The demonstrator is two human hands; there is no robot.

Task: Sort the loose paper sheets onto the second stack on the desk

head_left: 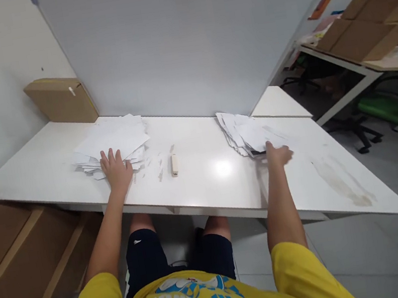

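Observation:
My left hand point(117, 171) lies palm down with its fingers spread on the front edge of an uneven stack of white paper point(115, 134), at the left of the white table. At the right, my right hand point(277, 154) is at the front edge of a second, fanned-out stack of paper point(243, 132). Its thumb presses on the corner of the sheets and the other fingers are curled, partly hidden. A dark patch shows under the sheets beside the thumb. Between the stacks lies a small cream-coloured block point(174, 165), apart from both hands.
A large whiteboard point(182, 46) stands along the table's back edge. A cardboard box point(61, 100) leans in the left corner. Brown smudges point(344, 184) mark the tabletop at right. Beyond are another desk with cardboard point(365, 32) and a green chair point(385, 107).

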